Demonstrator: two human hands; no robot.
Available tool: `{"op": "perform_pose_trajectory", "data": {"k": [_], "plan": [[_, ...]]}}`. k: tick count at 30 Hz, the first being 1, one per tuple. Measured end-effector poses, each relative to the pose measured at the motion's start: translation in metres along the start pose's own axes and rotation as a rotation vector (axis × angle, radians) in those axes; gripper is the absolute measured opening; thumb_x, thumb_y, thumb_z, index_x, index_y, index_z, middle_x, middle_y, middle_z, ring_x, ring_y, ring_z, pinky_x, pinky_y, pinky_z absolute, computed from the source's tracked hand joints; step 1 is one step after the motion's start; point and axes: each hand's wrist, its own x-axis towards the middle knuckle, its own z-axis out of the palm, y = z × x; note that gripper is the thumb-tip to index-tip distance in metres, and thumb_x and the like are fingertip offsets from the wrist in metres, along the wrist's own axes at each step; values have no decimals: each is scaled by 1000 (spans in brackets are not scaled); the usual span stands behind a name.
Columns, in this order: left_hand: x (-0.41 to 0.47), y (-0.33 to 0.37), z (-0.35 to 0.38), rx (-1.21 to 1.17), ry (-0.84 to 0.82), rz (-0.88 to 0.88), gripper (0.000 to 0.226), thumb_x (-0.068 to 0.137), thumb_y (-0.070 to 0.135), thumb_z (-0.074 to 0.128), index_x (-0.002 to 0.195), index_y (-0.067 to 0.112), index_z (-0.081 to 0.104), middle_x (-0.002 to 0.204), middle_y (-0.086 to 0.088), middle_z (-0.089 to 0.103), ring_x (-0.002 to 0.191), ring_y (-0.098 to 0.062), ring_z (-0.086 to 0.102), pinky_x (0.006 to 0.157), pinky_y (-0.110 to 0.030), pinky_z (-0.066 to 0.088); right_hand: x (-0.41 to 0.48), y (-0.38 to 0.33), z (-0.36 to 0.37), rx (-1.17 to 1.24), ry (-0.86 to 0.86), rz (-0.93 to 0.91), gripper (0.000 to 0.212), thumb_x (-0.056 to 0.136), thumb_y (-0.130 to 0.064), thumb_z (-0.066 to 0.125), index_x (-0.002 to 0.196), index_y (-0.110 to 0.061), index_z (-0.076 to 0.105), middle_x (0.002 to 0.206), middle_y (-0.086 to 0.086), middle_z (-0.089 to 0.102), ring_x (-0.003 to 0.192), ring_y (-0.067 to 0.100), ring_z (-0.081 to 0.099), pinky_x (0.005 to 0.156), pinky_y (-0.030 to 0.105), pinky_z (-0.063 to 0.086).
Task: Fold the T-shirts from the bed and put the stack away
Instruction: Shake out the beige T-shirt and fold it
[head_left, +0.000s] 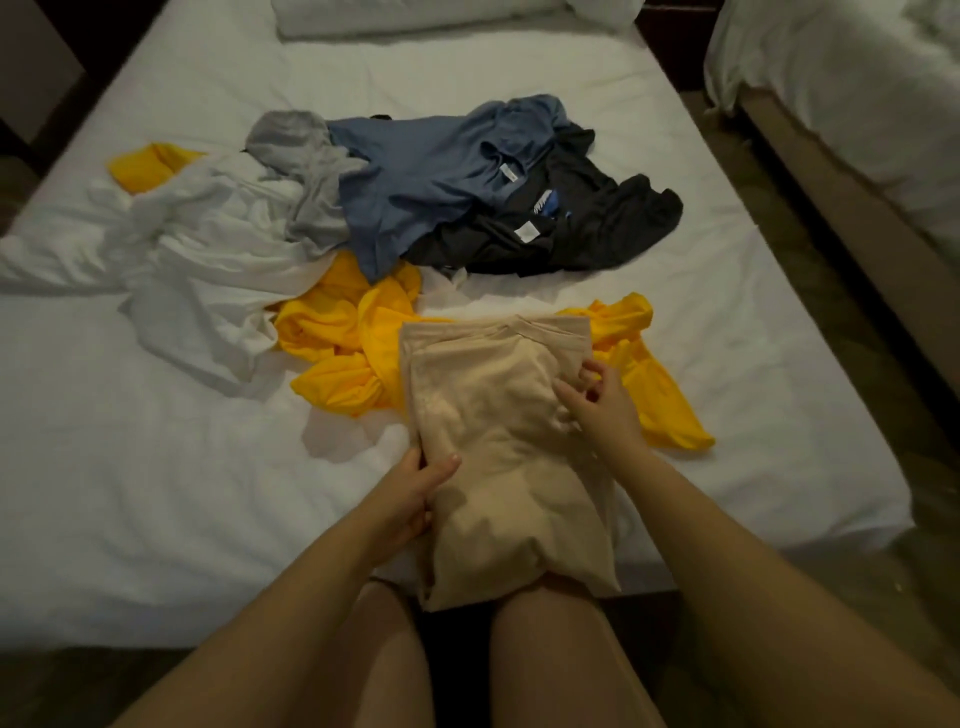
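at the near edge of the bed (156, 467), a beige t-shirt (493, 431) is being gripped along its left side by the left hand (415, 488) and pinched by the right hand (597, 405); its overhanging end is judged likely to slide off, undoing the fold.

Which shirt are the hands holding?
The beige T-shirt: the left hand grips its edge, the right hand touches it. The other shirts lie crumpled, untouched.

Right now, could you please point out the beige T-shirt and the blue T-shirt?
beige T-shirt (498, 457): head view, middle of its folded front.
blue T-shirt (415, 176): head view, flat middle of its body.
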Motion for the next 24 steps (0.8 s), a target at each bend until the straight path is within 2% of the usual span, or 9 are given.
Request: {"op": "perform_pose_trajectory", "data": {"k": [4,7,9,10,12,15,19,21,24], "plan": [[-26,-30,1,179,77,-43,24,93,20,54,115,21,47,100,2,62,80,-14,61,62,-27,49,-38,22,-7,-83,-64,68,60,81,-28,72,132,-16,42,119,0,57,109,18,57,86,34,48],[-42,-47,1,262,89,2,51,77,29,72,120,15,48,117,-5,61,96,-15,62,81,-31,52,-75,32,-16,-109,-68,148,69,76,-38,73,133,-15,41,119,-2,54,111,18,54,78,22,40],[-51,-54,1,315,105,38,74,56,43,74,119,15,50,122,-9,60,104,-20,60,91,-36,49,-99,44,-21,-195,-92,190,80,64,-52,66,131,-15,43,122,7,57,110,26,55,79,26,40],[-56,-56,3,359,112,55,76,55,43,73,122,14,49,121,-7,59,105,-21,59,92,-35,48,-110,51,-24,-209,-119,204,80,63,-52,67,130,-15,43,121,9,58,108,26,56,78,27,40],[-64,-59,6,441,127,83,62,71,29,72,126,16,47,118,-3,59,106,-18,57,89,-29,47,-130,63,-30,-177,-178,223,72,71,-37,77,131,-14,43,117,5,58,99,19,56,76,26,42],[-73,-62,2,598,119,128,40,83,19,67,119,26,50,114,3,62,104,-14,59,91,-27,47,-149,76,-40,-148,-158,223,63,78,-20,74,133,-20,43,114,5,62,93,13,59,76,27,50],[-81,-67,-21,1010,96,170,58,69,57,66,122,41,50,118,16,58,106,-6,57,94,-31,47,-164,78,-49,-77,-67,197,55,77,-22,74,122,-34,44,97,4,66,86,18,64,76,41,56],[-81,-73,-35,1008,120,133,53,59,70,63,109,55,52,119,17,61,106,-6,59,95,-35,48,-171,77,-49,-40,-48,176,53,78,-21,74,119,-35,44,94,5,66,86,20,64,77,43,55],[-96,-65,-24,807,162,190,20,73,48,68,91,50,62,107,9,69,93,-4,64,89,-32,51,-178,69,-48,39,1,148,47,80,-13,72,120,-24,49,84,5,64,79,17,62,70,34,53]]}}
